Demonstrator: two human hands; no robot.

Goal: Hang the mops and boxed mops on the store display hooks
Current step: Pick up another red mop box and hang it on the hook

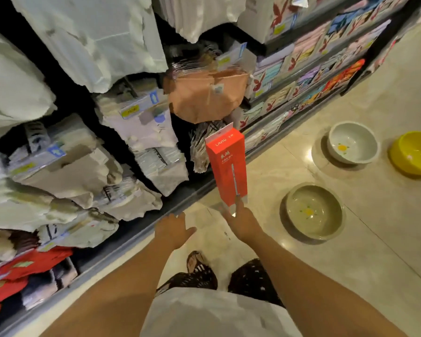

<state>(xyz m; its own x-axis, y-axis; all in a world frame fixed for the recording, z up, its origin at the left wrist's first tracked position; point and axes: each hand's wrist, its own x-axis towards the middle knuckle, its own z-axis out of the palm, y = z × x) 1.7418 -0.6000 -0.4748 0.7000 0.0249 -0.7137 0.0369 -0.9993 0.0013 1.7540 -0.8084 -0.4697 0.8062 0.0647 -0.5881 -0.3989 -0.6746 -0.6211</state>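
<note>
The right hand (241,223) holds the red boxed mop (226,166) upright by its bottom end, just before the hanging packs (153,132). The left hand (173,229) hovers beside it, fingers spread wide and empty. The hanging step is under way. Next, the white hang tab (223,131) needs threading onto a hook, though none shows clearly.

Red box (227,166), centre: smooth printed cardboard with a low sheen. Its white hang tab (223,130) at the 12 o'clock end is plain card.
Floor (374,215), 4 o'clock: polished stone-look tile, high gloss, mirroring the lights.
White basin (353,142), yellow basin (413,154) and grey-green basin (312,211), 3 o'clock: smooth, glossy, apparently plastic.
Hanging packs (66,166), 9 o'clock: cloth in crinkled, shiny clear film.
Peach item (204,98), 12 o'clock: matt cloth.
White top (216,314), 6 o'clock: matt cloth.
</note>
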